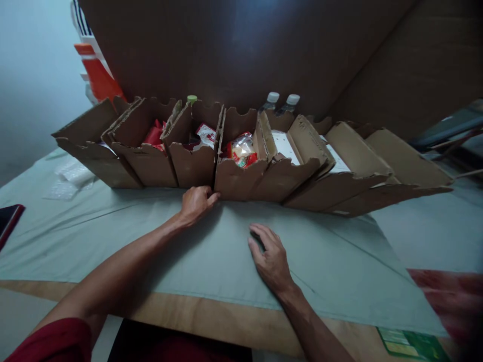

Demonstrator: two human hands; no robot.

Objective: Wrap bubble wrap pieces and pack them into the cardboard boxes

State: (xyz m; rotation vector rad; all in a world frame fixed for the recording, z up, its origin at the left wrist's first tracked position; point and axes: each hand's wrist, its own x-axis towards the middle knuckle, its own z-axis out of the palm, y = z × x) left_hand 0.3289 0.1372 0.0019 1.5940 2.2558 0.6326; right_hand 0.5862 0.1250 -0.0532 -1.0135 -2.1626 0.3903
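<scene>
A row of open brown cardboard boxes (241, 178) stands across a pale green cloth (211, 251). Some boxes hold red packets (154, 134) and snack packs (243, 151); others hold white sheets (285, 147). My left hand (196, 203) reaches forward, its fingertips touching the bottom front edge of a middle box. It holds nothing that I can see. My right hand (269, 256) lies flat on the cloth, fingers spread, a little short of the boxes and empty.
Large cardboard sheets (264, 50) lean behind the boxes. Two clear bottles with white caps (281, 100) and a green cap (192, 99) show behind the row. Plastic wrap (71, 178) lies at left, a dark flat object (9, 221) at the far left, green paper (411, 344) at lower right.
</scene>
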